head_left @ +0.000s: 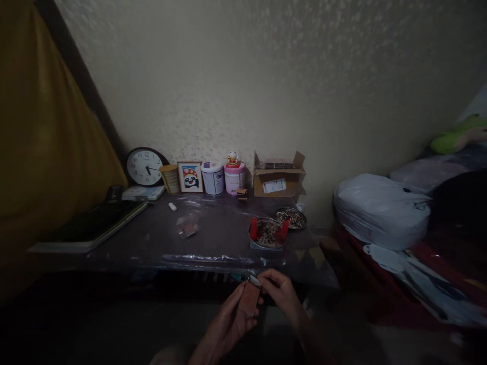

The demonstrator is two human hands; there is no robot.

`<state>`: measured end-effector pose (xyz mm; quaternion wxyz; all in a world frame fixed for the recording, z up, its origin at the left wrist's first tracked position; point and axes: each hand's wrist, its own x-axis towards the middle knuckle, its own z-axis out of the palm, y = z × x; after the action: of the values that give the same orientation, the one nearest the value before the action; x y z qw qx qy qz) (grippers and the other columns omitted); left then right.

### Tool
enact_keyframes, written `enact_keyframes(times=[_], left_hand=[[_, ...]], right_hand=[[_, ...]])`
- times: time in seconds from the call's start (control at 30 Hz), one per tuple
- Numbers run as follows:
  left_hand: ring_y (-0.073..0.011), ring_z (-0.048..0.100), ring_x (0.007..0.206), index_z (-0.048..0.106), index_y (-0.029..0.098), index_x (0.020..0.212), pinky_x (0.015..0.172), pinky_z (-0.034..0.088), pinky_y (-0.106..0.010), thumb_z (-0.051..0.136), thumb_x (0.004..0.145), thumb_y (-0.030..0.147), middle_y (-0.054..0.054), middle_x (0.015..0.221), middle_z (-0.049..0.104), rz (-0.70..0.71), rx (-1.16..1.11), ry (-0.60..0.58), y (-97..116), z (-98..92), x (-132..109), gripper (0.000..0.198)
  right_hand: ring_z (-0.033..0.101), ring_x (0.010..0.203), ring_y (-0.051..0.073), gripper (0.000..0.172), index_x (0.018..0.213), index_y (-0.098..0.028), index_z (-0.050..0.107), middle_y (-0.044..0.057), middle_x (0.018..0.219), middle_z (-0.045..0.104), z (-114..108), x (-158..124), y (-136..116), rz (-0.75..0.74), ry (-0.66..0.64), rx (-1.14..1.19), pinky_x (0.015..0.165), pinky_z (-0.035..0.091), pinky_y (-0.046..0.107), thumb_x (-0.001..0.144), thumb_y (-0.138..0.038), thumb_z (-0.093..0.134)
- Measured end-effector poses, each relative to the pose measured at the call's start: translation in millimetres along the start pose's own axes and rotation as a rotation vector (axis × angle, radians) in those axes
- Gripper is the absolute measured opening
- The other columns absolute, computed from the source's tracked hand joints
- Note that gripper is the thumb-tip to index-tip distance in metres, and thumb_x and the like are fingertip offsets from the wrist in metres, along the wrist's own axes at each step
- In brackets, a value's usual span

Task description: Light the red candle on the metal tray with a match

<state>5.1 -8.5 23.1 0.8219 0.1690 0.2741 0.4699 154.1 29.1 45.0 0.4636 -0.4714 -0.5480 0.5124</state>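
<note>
My left hand (232, 319) is closed round a small brown rectangular object (249, 299), held just below the front edge of the low table (213, 248). My right hand (279, 291) pinches a small pale piece at the object's top end (254, 279). What that piece is stays too dark to tell. Both hands meet in front of the round metal tin (266, 234) holding two red items.
On the plastic-covered table stand a clock (144, 166), a small framed picture (190, 176), a white jar (213, 177), a pink jar (234, 177), a cardboard box (279, 176), the tin's lid (291, 218) and books (91, 225). A white bag (380, 210) lies at right, a yellow curtain (41, 126) at left.
</note>
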Motion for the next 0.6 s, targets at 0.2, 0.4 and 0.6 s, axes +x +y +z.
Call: enact_keyframes(times=[0.2, 0.4, 0.6], left_hand=[[-0.0107, 0.063, 0.056, 0.059, 0.013, 0.104, 0.052, 0.044, -0.019, 0.051, 0.085, 0.033, -0.008, 0.077, 0.071, -0.032, -0.032, -0.005, 0.7, -3.1, 0.4, 0.029], [-0.0103, 0.060, 0.049, 0.061, 0.010, 0.094, 0.046, 0.041, -0.019, 0.049, 0.083, 0.030, -0.007, 0.067, 0.069, -0.087, -0.029, 0.047, 2.3, -6.1, 5.2, 0.026], [-0.0108, 0.058, 0.045, 0.061, 0.012, 0.092, 0.041, 0.037, -0.018, 0.048, 0.081, 0.029, -0.005, 0.058, 0.066, -0.134, 0.032, 0.112, 0.9, -4.4, 7.8, 0.024]], right_hand=[[0.055, 0.062, 0.014, 0.017, 0.070, -0.017, 0.061, -0.002, 0.063, 0.058, -5.3, 3.1, 10.3, -0.080, 0.032, -0.197, 0.061, 0.043, 0.024, 0.078, -0.033, 0.058], [0.058, 0.073, 0.014, 0.010, 0.073, -0.020, 0.062, -0.001, 0.076, 0.058, -5.4, -3.7, 2.5, -0.235, -0.090, -0.517, 0.067, 0.043, 0.023, 0.079, -0.022, 0.055], [0.057, 0.074, 0.013, 0.011, 0.072, -0.022, 0.064, -0.001, 0.077, 0.056, -7.0, -2.9, 6.4, -0.199, -0.118, -0.790, 0.066, 0.042, 0.022, 0.076, -0.017, 0.054]])
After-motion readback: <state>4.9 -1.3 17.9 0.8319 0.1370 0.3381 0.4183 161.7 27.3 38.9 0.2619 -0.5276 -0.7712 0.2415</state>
